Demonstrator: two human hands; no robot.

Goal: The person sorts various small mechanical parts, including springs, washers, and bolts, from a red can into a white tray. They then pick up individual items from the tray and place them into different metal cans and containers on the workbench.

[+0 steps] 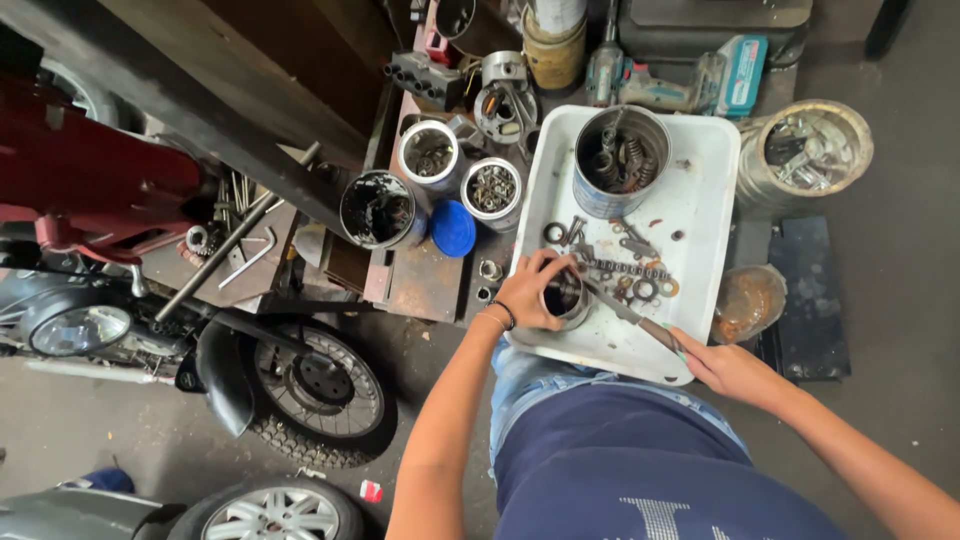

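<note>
Just right of the frame's centre, your left hand (532,290) curls its fingers around a small round metal part (566,297), a short dark-hollowed cylinder standing in the near left corner of a white tray (700,190). Your right hand (725,368), at the lower right of the tray, is closed on the handle of a long screwdriver (625,312), whose shaft slants up and left until its tip meets the rim of that cylinder.

Loose washers, rings and a short length of chain (630,270) lie scattered on the tray floor just above the cylinder. A tall tin of springs and scrap hardware (620,160) stands at the tray's far end, toward the top of the frame.

Left of the tray, on a rusty workbench (425,285), sit three open cans: a dark one (378,208), and two smaller cans of nuts and bolts (492,190), with a blue lid (453,228) lying between them. A glass jar of metal bits (805,150) rests at the upper right, beside a cordless drill (660,85).

A motorcycle fills the left side of the frame, its headlamp (80,328) at the far left and its front wheel (315,385) at lower centre-left, just beside your left forearm.
</note>
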